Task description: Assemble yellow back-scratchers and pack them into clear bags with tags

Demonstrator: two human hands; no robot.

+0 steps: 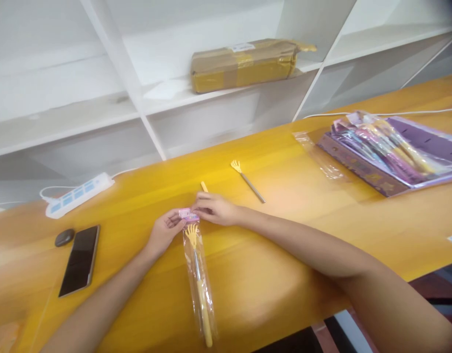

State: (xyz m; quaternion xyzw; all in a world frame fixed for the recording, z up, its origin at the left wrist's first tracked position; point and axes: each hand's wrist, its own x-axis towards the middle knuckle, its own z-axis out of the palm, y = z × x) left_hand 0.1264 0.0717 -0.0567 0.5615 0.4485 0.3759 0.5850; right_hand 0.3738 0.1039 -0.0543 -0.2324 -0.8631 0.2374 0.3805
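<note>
A yellow back scratcher (201, 294) with a metal shaft lies inside a clear plastic bag (209, 287) on the table. The bag has a pink and purple header card (189, 215) at its top. My left hand (166, 230) pinches the card's left side between thumb and fingers. At the right end of the card, my right hand (215, 209) is closed on it with its fingertips. Just behind my right hand a yellow stick end (203, 186) pokes out, mostly hidden. Farther back lies a loose scratcher head on a metal rod (251, 185).
A purple display box (369, 171) with several bagged back scratchers stands at the right, beside an unfilled clear bag (317, 154). On the left are a phone (79, 261), a black mouse (64, 238) and a power strip (80, 195). A taped carton (244, 66) sits on the shelf behind.
</note>
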